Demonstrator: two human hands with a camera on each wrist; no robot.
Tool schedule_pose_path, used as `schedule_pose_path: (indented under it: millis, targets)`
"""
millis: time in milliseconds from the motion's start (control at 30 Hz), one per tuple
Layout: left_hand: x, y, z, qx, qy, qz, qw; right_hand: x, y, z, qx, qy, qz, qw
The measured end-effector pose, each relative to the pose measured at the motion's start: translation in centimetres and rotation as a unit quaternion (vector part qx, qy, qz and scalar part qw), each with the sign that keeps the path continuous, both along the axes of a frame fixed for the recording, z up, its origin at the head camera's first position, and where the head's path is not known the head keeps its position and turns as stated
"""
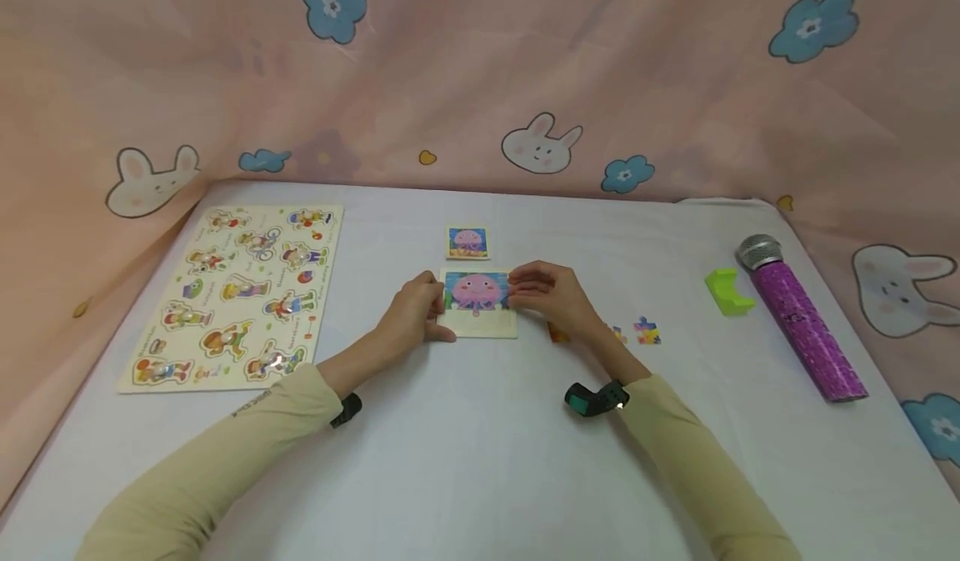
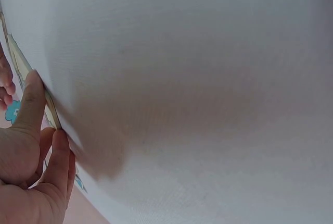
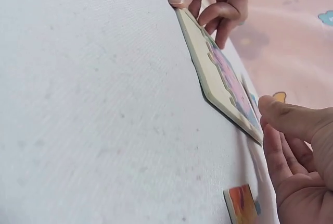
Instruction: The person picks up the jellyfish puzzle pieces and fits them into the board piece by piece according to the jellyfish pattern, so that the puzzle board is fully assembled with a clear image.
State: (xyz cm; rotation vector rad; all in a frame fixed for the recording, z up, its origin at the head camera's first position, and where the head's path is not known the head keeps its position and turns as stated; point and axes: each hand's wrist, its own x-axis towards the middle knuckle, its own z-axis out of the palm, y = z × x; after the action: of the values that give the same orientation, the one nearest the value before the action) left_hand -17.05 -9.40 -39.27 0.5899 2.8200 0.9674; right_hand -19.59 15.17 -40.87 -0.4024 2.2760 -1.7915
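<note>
A small jigsaw board (image 1: 478, 328) with a pink octopus picture lies flat in front of me. Its picture fills the upper part, while a bare cream strip shows along the near side. My left hand (image 1: 414, 311) holds the board's left edge, thumb at the near corner and fingers farther up. At the right edge is my right hand (image 1: 553, 296), its fingers loosely bent beside the picture; its fingertips are partly hidden. In the right wrist view, an orange puzzle piece (image 3: 242, 203) lies on the cloth below the right hand.
A small octopus picture card (image 1: 467, 242) lies beyond the board. Colourful loose pieces (image 1: 647, 330) are right of the right hand. A peg puzzle board (image 1: 240, 294) lies left; a green block (image 1: 727, 293) and a purple microphone (image 1: 806, 323) lie right. A patterned curtain (image 1: 450, 69) hangs behind.
</note>
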Motion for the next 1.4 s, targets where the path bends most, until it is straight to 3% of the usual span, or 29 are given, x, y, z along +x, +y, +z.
schedule_pose_path:
  millis: [100, 433, 633, 833, 1167, 1400]
  targets:
    - [0.0, 0.0, 0.0, 0.004, -0.004, 0.003, 1.0, 0.4, 0.9, 0.3, 0.001, 0.005, -0.013, 0.9999]
    - [0.0, -0.1, -0.1, -0.001, -0.011, 0.0, 0.9999, 2.0, 4.9, 0.1, 0.073, 0.048, -0.023, 0.9959]
    - [0.0, -0.5, -0.2, 0.023, -0.011, -0.013, 0.9996, 3.3, 6.3, 0.2, 0.135, 0.079, -0.011, 0.9876]
    - [-0.3, -0.9, -0.4, 0.032, 0.001, -0.039, 0.9987, 4.2, 7.0, 0.8, 0.197, 0.068, 0.008, 0.9781]
    - [-0.6, -0.6, -0.8, 0.044, -0.013, -0.033, 0.9984, 4.5, 7.2, 0.6, 0.225, 0.091, 0.021, 0.97]
    - [-0.4, -0.8, -0.7, 0.036, -0.001, -0.028, 0.9989, 4.3, 6.5, 0.5, 0.213, 0.092, 0.016, 0.9725]
